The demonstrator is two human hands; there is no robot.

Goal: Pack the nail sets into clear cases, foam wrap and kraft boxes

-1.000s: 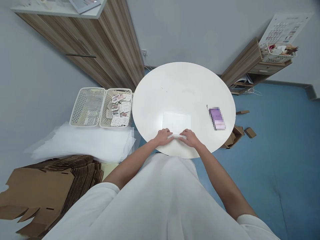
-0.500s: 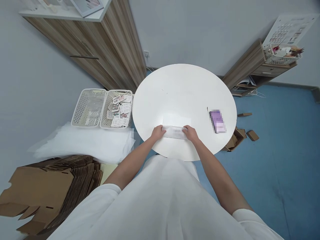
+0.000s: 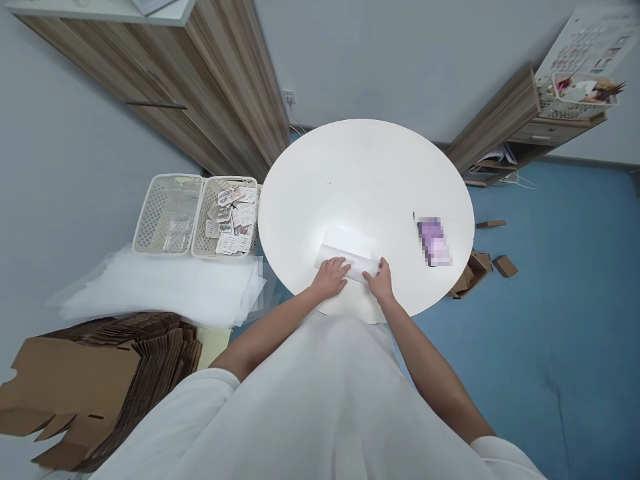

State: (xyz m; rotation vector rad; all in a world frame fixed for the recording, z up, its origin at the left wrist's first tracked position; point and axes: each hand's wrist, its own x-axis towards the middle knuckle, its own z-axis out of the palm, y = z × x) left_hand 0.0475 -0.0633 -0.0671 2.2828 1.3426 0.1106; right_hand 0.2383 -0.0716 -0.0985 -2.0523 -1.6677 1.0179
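Note:
A folded white packing sheet point(image 3: 357, 264), thin and slightly see-through, forms a flat bundle near the front of the round table, tilted down to the right. Its loose part point(image 3: 347, 238) lies spread behind the fold. Whatever is inside cannot be made out. My left hand point(image 3: 330, 277) rests on the bundle's left half with fingers stretched over it. At the right end, my right hand point(image 3: 380, 281) grips the bundle between thumb and fingers.
A pixelated purple item point(image 3: 434, 241) lies on the white table point(image 3: 367, 160) at right. Left are a basket of printed cards point(image 3: 227, 250), a basket of clear plastic pieces point(image 3: 150, 227), stacked white sheets point(image 3: 165, 283) and flattened cardboard boxes point(image 3: 75, 373). Cardboard pieces point(image 3: 505, 266) lie on the floor.
The bundle has turned from level to slanting down rightward. My left hand has gone from pinching its left end to lying over it. My right hand has shifted its hold on the right end.

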